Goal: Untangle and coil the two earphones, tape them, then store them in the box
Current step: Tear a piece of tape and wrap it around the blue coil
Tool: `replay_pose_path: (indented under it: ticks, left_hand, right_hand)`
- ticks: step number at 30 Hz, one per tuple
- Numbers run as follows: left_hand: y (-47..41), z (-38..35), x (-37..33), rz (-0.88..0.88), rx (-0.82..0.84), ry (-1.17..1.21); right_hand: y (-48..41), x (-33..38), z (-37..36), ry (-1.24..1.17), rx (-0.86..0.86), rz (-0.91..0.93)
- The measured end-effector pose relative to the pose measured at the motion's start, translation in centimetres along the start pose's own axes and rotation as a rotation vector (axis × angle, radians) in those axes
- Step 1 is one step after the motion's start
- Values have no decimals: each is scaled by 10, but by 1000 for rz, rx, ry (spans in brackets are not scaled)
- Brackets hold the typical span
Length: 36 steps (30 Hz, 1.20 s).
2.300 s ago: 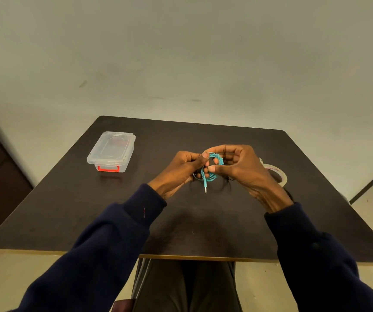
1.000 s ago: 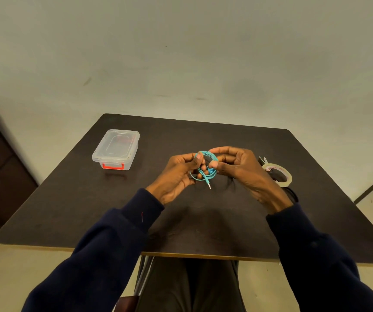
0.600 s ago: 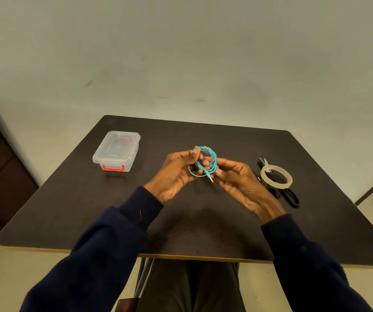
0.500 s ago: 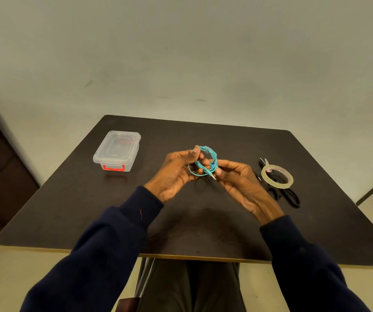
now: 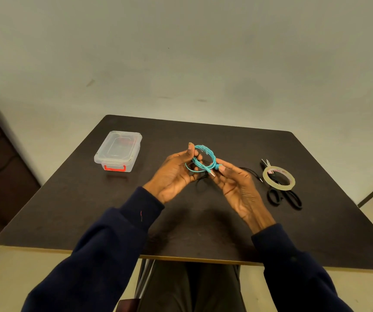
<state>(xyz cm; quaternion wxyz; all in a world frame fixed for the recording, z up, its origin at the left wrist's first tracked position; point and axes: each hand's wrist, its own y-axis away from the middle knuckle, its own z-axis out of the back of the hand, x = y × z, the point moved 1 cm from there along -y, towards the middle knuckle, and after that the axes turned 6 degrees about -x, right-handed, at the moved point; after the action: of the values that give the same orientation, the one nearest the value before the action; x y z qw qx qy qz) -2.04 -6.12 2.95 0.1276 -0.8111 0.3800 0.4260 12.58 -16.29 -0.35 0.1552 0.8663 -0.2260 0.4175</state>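
Teal earphone (image 5: pixel 204 160) coiled, held above the surface (image 5: pixel 203 233) between both hands.
Left hand (image 5: pixel 173 174) pinches the loop; right hand (image 5: pixel 237 188) pinches its plug end. Coiling looks nearly finished; next, one hand must reach the tape roll (image 5: pixel 279 178).

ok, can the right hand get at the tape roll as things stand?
Probably yes. The tape roll lies just right of the right hand, atop the scissors, with only the black earphone cable between. But that hand pinches the teal earphone coil; the left hand would need to hold it alone.
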Motion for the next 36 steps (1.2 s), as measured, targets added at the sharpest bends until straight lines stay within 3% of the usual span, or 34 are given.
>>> replay_pose_path:
  ticks: [4,21,36]
  left_hand:
    - [1,-3,4,56,-37,142]
    - [-8,-6,5,14,-103,-175]
    - [-10,-2,3,3,-96,-342]
  right_hand:
    - [3,-7,-1,-12,-7,9]
    - [7,1,-9,-46,-3,39]
    - [6,14,-8,384,-54,92]
